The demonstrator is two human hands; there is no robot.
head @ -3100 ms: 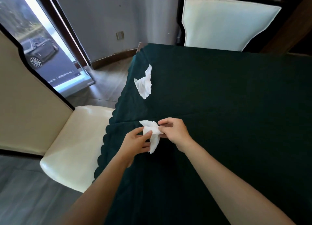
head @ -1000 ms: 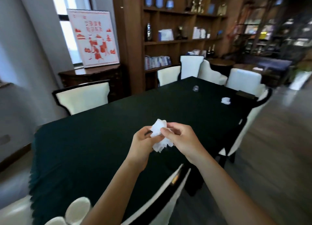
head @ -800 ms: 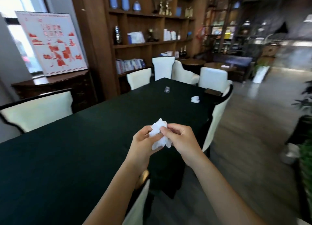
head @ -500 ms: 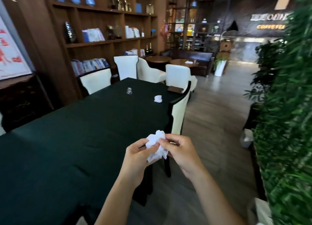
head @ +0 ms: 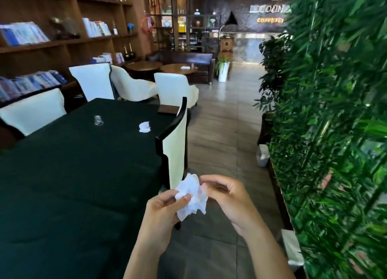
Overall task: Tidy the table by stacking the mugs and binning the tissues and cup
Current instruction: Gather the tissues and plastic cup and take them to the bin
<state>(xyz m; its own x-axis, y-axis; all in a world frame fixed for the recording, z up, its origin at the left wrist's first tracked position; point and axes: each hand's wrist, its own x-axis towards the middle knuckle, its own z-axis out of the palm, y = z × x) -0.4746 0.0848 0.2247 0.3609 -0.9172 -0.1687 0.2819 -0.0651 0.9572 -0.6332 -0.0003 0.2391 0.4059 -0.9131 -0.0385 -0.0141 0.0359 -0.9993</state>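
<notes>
A crumpled white tissue point(head: 191, 196) is pinched between my left hand point(head: 165, 210) and my right hand point(head: 225, 197), held over the floor just off the right edge of the dark green table point(head: 69, 163). Farther along the table lies a second crumpled tissue point(head: 145, 127). To its left a clear plastic cup point(head: 98, 120) stands on the cloth. No mugs are in view.
A white chair with a black frame point(head: 174, 138) stands at the table's right side, just beyond my hands. More white chairs point(head: 92, 83) ring the far end. A hedge of green plants point(head: 330, 132) walls the right. A small white bin point(head: 262, 155) sits at its foot.
My view has swung right, from the table's left end to the aisle and plants. Both hands have kept the tissue and crumpled it tighter.
</notes>
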